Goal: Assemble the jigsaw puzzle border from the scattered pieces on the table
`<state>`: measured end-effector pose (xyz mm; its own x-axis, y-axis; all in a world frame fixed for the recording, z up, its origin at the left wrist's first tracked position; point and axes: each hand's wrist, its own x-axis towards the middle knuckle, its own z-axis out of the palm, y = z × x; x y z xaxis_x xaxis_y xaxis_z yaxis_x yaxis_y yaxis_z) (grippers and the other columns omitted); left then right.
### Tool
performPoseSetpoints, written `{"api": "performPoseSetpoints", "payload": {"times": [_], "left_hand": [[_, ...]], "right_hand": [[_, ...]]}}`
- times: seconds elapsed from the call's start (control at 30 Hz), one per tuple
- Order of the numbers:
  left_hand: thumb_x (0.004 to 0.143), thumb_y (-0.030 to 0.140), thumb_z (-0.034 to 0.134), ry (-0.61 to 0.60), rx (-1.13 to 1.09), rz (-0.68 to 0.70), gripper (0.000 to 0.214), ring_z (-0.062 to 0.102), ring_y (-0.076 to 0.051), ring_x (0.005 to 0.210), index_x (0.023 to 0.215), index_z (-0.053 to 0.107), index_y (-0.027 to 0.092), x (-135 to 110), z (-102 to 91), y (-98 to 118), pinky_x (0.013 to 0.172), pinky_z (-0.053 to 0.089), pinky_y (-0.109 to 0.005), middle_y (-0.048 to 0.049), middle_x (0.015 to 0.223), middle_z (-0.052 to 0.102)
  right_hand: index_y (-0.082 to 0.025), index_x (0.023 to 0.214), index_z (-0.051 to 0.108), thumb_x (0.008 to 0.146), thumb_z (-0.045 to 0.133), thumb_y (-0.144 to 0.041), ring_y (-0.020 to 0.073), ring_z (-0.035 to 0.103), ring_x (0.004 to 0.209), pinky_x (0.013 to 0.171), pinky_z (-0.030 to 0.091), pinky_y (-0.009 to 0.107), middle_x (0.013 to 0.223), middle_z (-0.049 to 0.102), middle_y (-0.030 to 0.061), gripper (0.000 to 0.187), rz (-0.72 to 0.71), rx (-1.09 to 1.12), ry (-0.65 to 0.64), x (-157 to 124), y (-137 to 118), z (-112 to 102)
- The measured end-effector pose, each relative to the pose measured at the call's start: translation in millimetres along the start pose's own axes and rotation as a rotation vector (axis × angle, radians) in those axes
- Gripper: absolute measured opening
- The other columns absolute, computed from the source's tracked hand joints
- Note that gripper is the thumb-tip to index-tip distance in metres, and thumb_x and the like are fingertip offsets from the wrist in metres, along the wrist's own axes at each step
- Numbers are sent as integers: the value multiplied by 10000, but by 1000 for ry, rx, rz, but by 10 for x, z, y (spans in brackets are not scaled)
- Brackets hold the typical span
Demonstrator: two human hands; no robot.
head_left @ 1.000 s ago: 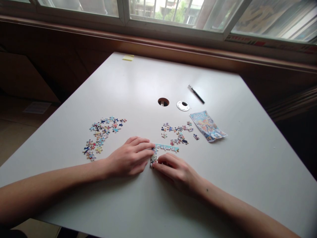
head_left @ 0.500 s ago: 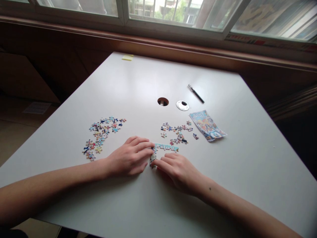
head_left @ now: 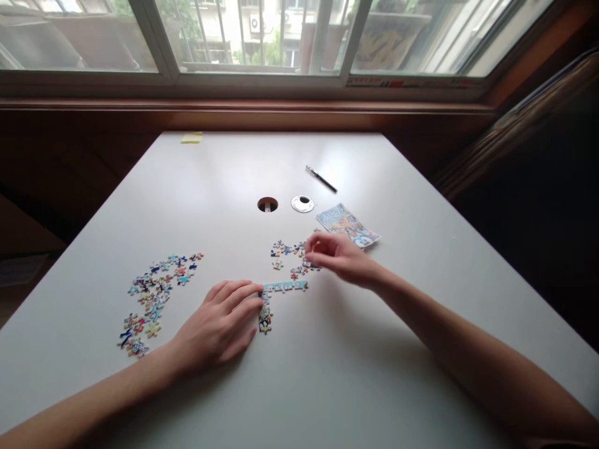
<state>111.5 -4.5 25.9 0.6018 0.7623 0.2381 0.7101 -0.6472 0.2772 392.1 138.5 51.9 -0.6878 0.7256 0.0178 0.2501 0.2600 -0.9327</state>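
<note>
My left hand (head_left: 219,324) lies flat on the white table (head_left: 355,362), fingers stretched, its tips touching the corner of an L-shaped run of joined puzzle pieces (head_left: 276,296). My right hand (head_left: 339,255) hovers over a small cluster of loose puzzle pieces (head_left: 287,255) further back, its fingers curled toward a pinch; whether a piece is between them I cannot make out. A bigger scatter of loose pieces (head_left: 154,293) lies to the left of my left hand.
A colourful picture leaflet (head_left: 349,224) lies just behind my right hand. Beyond it are a black pen (head_left: 321,179), a round cable hole (head_left: 267,204) with its white cap (head_left: 302,203) beside it, and a yellow sticky note (head_left: 191,138) at the far edge.
My right hand left the joined pieces and moved back and right to the small cluster. The camera view lifted and swung. My left hand stays at the joined strip.
</note>
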Motion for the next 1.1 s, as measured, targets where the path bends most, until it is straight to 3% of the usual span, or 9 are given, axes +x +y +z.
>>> {"api": "performPoseSetpoints", "payload": {"times": [0.1, 0.17, 0.3, 0.43, 0.6, 0.77, 0.97, 1.1], "left_hand": [[929, 184, 528, -17, -1, -7, 348, 446, -297, 1331, 1276, 540, 191, -2, -3, 1, 1096, 339, -452, -116, 1419, 547], [924, 181, 533, -15, 2, -9, 358, 444, -299, 1335, 1282, 540, 191, -10, 5, -7, 1098, 341, -452, -119, 1426, 541], [915, 185, 547, -23, 12, 2, 379, 432, -302, 1343, 1293, 538, 193, -24, 21, -35, 1100, 341, -452, -117, 1448, 521], [911, 178, 549, -23, 17, 1, 377, 434, -300, 1343, 1288, 541, 197, -17, 6, -31, 1094, 347, -447, -113, 1458, 514], [922, 176, 536, -34, 16, -17, 357, 451, -295, 1339, 1278, 546, 196, -5, -31, 8, 1096, 362, -450, -114, 1449, 528], [921, 182, 531, -32, 21, -24, 348, 467, -291, 1333, 1267, 562, 201, 4, -41, 24, 1096, 378, -448, -113, 1439, 542], [923, 185, 525, -29, 23, -20, 342, 463, -294, 1333, 1264, 559, 194, 3, -30, 19, 1096, 378, -456, -123, 1432, 550], [917, 193, 539, -19, 16, 2, 401, 439, -302, 1360, 1318, 528, 194, -14, -1, -14, 1106, 364, -460, -117, 1455, 536]], "right_hand": [[-182, 890, 625, 895, 603, -330, 89, 384, 549, 520, 312, 249, 643, 486, -46, 150, 115, 31, 203, 90, 82, -336], [-186, 890, 669, 880, 619, -298, 106, 433, 569, 546, 343, 264, 633, 520, -34, 123, 113, -122, 186, 99, 117, -405], [-219, 882, 750, 866, 644, -198, 165, 571, 798, 765, 452, 328, 828, 650, 31, 109, -121, -449, 36, 60, 155, -237], [-227, 970, 764, 862, 689, -177, 204, 555, 935, 864, 468, 362, 963, 630, 73, 141, -272, -572, 23, 21, 177, -21], [-235, 1025, 755, 882, 719, -286, 216, 520, 921, 863, 460, 376, 1007, 616, 83, 155, -325, -670, 29, -19, 124, 73], [-218, 922, 768, 872, 736, -293, 223, 521, 918, 886, 440, 402, 993, 615, 86, 96, -287, -734, 71, -24, 103, 170], [-181, 822, 727, 808, 755, -212, 220, 549, 955, 902, 449, 413, 1000, 620, 86, 44, -201, -531, 141, 5, 104, 254], [-162, 854, 667, 821, 717, -291, 149, 572, 755, 733, 487, 329, 860, 670, 51, 142, 42, 54, 218, 35, 68, 245]]}}
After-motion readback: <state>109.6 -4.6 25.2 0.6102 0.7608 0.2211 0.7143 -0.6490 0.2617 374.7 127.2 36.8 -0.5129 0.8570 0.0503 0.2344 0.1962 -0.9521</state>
